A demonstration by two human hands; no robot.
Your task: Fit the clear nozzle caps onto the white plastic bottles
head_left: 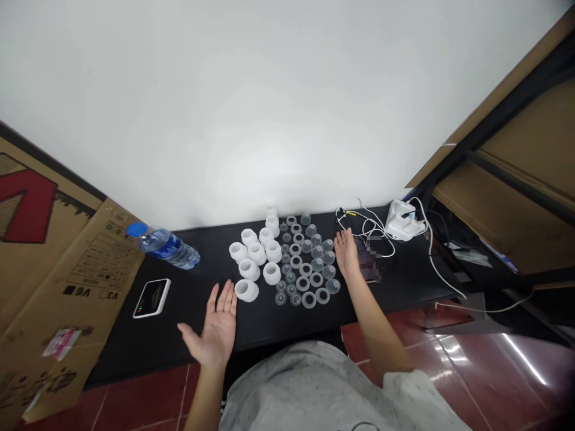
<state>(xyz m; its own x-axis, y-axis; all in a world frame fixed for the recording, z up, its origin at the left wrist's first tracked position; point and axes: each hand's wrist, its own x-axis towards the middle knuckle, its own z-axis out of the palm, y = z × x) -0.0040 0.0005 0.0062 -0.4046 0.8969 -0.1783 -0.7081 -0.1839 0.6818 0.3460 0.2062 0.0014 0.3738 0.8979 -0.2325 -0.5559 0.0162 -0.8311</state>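
Observation:
My left hand [218, 329] is palm up with its fingers stretched out and nothing in it, at the front of the black table. Just beyond its fingertips stand several white round bottles [256, 253] with open necks. My right hand [346, 252] holds nothing; its fingers are extended beside the clear domed caps [329, 271]. Between the bottles and the caps lie several pale rings [305, 269] and small translucent discs with raised middles [290, 278], set out in rough columns.
A water bottle with a blue cap [168, 246] leans or lies at the left. In front of it is a white-framed device [152, 298]. Cardboard [85, 269] borders the left side. White cables [372, 227] and a white power adapter [402, 219] sit at the right, by the wall.

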